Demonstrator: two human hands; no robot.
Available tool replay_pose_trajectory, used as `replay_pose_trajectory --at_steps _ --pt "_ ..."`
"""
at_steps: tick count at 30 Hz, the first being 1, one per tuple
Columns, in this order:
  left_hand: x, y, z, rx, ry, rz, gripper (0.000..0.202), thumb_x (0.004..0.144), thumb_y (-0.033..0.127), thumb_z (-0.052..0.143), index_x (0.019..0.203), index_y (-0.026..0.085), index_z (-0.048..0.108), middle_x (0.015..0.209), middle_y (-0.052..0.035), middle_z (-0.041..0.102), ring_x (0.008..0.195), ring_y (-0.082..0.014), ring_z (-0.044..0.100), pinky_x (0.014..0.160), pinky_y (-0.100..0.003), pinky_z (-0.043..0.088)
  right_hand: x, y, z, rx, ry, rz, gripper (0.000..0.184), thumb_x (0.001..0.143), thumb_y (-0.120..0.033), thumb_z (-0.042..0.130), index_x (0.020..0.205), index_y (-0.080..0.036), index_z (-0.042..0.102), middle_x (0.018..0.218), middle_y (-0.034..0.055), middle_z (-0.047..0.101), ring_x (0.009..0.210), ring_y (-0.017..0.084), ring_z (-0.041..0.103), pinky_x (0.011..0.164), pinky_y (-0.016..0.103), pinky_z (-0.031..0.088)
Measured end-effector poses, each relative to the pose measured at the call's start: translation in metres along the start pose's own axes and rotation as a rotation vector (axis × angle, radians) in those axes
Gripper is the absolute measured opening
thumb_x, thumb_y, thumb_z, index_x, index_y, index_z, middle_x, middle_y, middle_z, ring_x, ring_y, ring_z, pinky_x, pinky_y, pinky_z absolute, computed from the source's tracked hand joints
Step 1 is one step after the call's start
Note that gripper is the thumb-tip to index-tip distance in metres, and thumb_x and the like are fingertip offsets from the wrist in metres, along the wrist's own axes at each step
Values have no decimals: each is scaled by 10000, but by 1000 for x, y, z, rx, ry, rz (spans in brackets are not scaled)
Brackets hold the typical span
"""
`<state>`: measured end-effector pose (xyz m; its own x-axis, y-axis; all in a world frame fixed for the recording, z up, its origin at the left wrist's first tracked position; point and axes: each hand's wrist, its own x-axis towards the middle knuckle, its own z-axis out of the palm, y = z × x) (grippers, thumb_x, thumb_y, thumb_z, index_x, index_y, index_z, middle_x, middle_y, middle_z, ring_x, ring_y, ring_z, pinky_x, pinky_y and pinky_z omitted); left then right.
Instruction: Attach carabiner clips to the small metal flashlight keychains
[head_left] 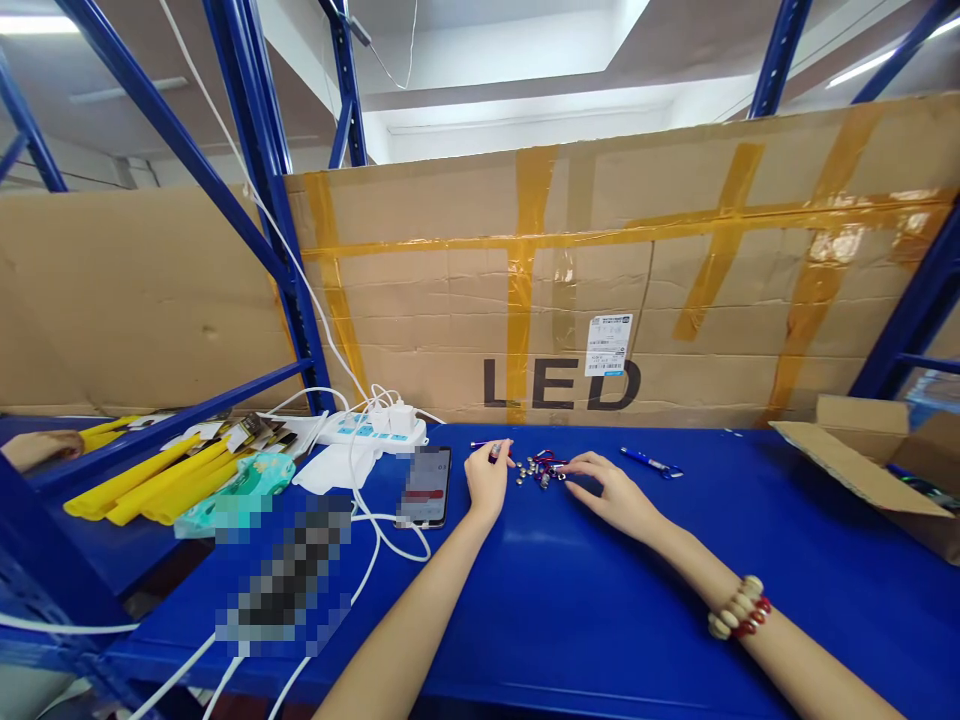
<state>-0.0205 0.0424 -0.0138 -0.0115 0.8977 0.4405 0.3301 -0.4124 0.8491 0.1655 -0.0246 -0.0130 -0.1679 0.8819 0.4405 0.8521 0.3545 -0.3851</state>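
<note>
My left hand [487, 480] is closed, thumb and fingers together around a small item I cannot make out; a thin purple and silver end sticks out to its left and a bit of red shows at the fingers. My right hand [611, 495] has its fingers apart, the tips at the edge of a small pile of metal and red parts [544, 470]. Whether they touch a part I cannot tell. Several small silver pieces [521, 473] lie between the two hands. Beyond my right hand lies a blue pen-like item with a clip end [651, 462].
A phone [431, 487] and a white power strip [382, 430] with cables stand left on the blue table [525, 620]. Yellow tubes [161, 480] lie farther left, near another person's hand [45, 450]. An open carton [877, 475] is at right; a large LED cardboard box [450, 320] stands behind.
</note>
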Motion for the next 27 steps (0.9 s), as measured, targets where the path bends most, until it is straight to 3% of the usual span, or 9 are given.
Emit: replay_pose_trajectory --at_steps 3,8,14,18,23,27 --pt "-1 1 1 -76 29 -31 301 770 373 496 651 141 646 667 -29 649 711 -153 596 702 -222 409 0 1 3 -38 -43 -50 297 828 -384 440 1052 -262 592 1110 59 517 1024 219 477 886 405 383" --pt "-3 7 0 -148 13 -60 242 715 350 566 715 132 673 721 -22 661 703 -143 587 673 -217 403 -1 3 4 -80 -49 -25 320 819 -384 448 1078 -256 584 1142 72 499 1045 239 455 884 432 375" --pt "-6 11 1 -122 -24 -58 380 751 405 521 500 133 609 531 -3 589 559 -111 526 620 -216 370 3 14 -2 -122 3 -53 307 826 -363 433 1052 -234 596 1107 76 519 1012 227 472 874 408 386" --pt "-5 10 2 -91 -4 -69 394 749 400 531 465 131 578 479 1 550 503 -100 479 568 -215 347 5 23 -8 -156 60 -64 303 833 -372 415 1007 -224 614 1058 78 543 973 223 489 862 408 393" --pt "0 7 1 -180 84 -25 287 712 396 588 590 145 656 615 -14 623 625 -128 542 668 -232 379 5 27 -7 -167 58 -56 285 822 -345 427 998 -224 616 1058 76 539 966 219 493 870 410 392" --pt "2 7 -1 -236 100 -16 119 659 272 648 679 165 696 690 -21 641 680 -133 555 715 -244 392 5 28 -6 -179 60 -60 280 813 -326 440 1012 -229 611 1074 75 528 979 219 485 876 408 390"
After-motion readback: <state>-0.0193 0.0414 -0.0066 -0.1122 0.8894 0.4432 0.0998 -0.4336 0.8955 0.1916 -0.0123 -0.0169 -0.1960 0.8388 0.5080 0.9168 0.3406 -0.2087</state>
